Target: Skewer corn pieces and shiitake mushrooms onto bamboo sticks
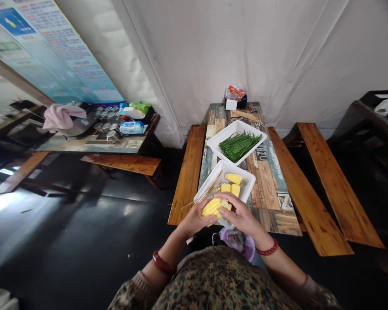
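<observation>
Between my two hands is a yellow corn cob [213,207], held over the near edge of a white tray [250,183]. My left hand [195,218] wraps around its left end. Around the right end, where the broken face shows, my right hand [238,212] is closed. Several pieces of corn [234,178] lie in the tray behind my hands. Thin wooden skewers [211,185] rest across the tray's left side. Part of the tray is hidden by my hands and the cob.
A second white tray [214,143] with long green chives [239,145] stands behind on the patterned table [265,183]. Benches [189,172] flank it. Below the near edge is a purple bin [249,247]. A side table [129,145] at left holds jars and wipes.
</observation>
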Available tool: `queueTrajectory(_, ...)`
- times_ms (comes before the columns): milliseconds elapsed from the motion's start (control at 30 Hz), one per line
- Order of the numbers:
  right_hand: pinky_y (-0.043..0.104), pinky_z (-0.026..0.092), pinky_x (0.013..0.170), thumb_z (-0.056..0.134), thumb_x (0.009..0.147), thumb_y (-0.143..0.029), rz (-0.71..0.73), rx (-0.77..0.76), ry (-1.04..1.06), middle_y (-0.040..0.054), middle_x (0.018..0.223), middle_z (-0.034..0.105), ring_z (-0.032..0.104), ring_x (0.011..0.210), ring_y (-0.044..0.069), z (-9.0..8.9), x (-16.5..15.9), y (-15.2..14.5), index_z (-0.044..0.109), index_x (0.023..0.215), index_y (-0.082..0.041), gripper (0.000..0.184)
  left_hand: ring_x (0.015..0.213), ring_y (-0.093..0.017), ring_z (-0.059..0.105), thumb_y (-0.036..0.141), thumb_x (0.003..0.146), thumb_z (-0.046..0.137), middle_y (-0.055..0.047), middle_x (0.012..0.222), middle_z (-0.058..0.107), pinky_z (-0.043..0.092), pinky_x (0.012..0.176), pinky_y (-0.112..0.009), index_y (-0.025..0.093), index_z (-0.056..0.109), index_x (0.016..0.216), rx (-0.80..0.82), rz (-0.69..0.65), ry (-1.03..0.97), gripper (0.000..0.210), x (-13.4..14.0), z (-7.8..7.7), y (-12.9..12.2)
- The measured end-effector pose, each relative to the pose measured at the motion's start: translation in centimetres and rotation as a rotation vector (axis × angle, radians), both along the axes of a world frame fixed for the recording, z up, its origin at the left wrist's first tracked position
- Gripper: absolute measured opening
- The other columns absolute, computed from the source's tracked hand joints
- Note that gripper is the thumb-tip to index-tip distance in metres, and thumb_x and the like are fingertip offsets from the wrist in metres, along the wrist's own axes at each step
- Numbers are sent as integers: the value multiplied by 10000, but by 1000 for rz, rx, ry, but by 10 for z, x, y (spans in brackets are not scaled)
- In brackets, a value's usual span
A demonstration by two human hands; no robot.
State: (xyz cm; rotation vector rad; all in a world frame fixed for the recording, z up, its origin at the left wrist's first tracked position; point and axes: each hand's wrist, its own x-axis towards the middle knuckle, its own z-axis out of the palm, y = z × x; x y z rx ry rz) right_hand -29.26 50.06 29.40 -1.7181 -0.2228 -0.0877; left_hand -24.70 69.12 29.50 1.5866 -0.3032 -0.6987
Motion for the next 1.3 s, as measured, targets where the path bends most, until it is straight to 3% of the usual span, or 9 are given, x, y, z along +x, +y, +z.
queueTrajectory(167,354,380,1108,529,949,-345,-89,19,-5,56,1280,624,536,1254,213,-2,2,17,630,1166,-258,255,863,-239,608,300,687,784,-66,973,702,488,790,-304,156,685,1114,142,178,-247,462,-10,0,-4)
queueTrajectory(500,348,355,1131,361,1013,-414,-183,59,39,69,1272,632,537,1252,193,-17,5,26,642,1144,-249,351,827,-235,601,319,658,809,-61,925,689,474,782,-319,163,707,1075,129,257,-202,457,-11,-9,-10)
queueTrajectory(633,347,359,1135,476,950,-484,-225,20,225,68,1423,536,475,1333,208,-54,12,24,492,1372,-251,482,1068,-302,588,312,649,808,-116,1146,652,445,980,-419,151,642,1203,242,249,-238,600,-5,-29,-15)
queueTrajectory(767,493,409,1077,569,811,-542,-202,-90,314,148,1261,636,559,1214,328,-107,18,17,592,1212,-171,547,1229,-313,510,272,608,826,-110,1280,607,357,1103,-480,204,608,1269,286,37,-323,700,-8,-39,-5)
queueTrajectory(933,560,428,1031,554,713,-490,-97,-419,178,189,1117,683,594,1131,389,-194,18,3,683,1037,-158,481,919,-230,651,341,679,775,-146,1207,627,539,754,-335,159,584,1291,294,220,-166,666,-28,-32,46)
queueTrajectory(1000,576,445,1007,550,702,-478,-35,-539,112,188,1059,704,615,1106,406,-203,26,9,713,959,-178,428,835,-182,654,323,705,752,-125,1152,642,524,701,-287,153,606,1253,215,317,-151,592,-39,-22,76)
queueTrajectory(1033,582,452,998,555,706,-483,-25,-570,87,187,1059,708,623,1097,407,-192,33,18,720,946,-186,416,804,-163,648,314,714,743,-115,1132,645,517,694,-276,151,612,1238,188,369,-148,563,-45,-17,92)
queueTrajectory(1100,537,491,975,541,773,-493,21,-519,45,169,1116,703,642,1082,361,-136,46,46,711,1003,-193,414,763,-140,630,313,732,731,-100,1082,651,507,688,-270,144,619,1214,167,485,-127,523,-60,-6,127)
queueTrajectory(1300,463,482,1006,618,912,-398,255,-17,-376,78,1345,575,598,1148,257,139,59,204,540,1334,-305,439,802,-153,617,329,782,704,-88,993,664,485,723,-280,137,634,1173,115,764,30,441,-126,-7,232)
